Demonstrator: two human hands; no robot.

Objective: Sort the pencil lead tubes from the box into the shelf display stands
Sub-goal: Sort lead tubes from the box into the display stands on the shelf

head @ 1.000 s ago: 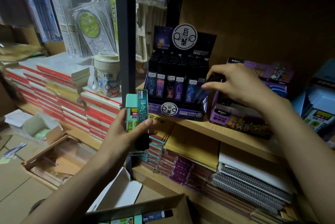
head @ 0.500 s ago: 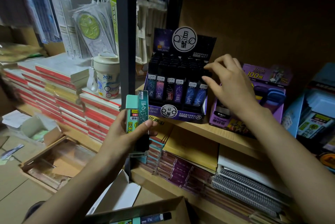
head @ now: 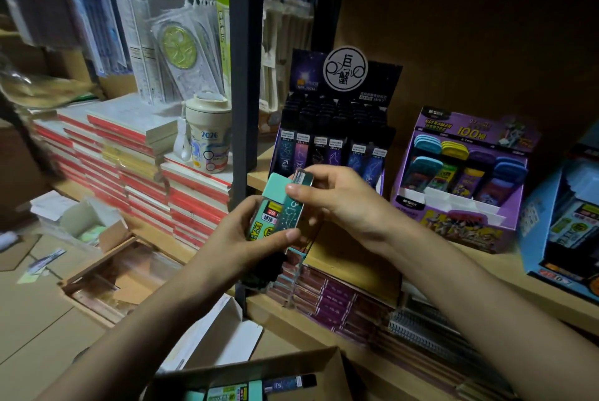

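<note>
Two display stands: a black constellation-print cardboard stand (head: pixel 334 128), a purple cardboard stand (head: pixel 460 180) just right of it. Brown cardboard box (head: pixel 246 368) well below the black stand. In front of that stand, left hand (head: pixel 240 245) grips a mint-green plastic lead tube (head: pixel 269 211) and dark-teal star-patterned tube (head: pixel 290 215); right hand (head: pixel 343 203) pinches the teal tube's top.

A mint-green tube (head: pixel 268 203) and a constellation-printed dark teal tube (head: pixel 292 214) stand upright, touching, just before the dark display stand (head: pixel 335 121); more tubes (head: pixel 290 382) lie in the box (head: pixel 252 367) below it.
</note>
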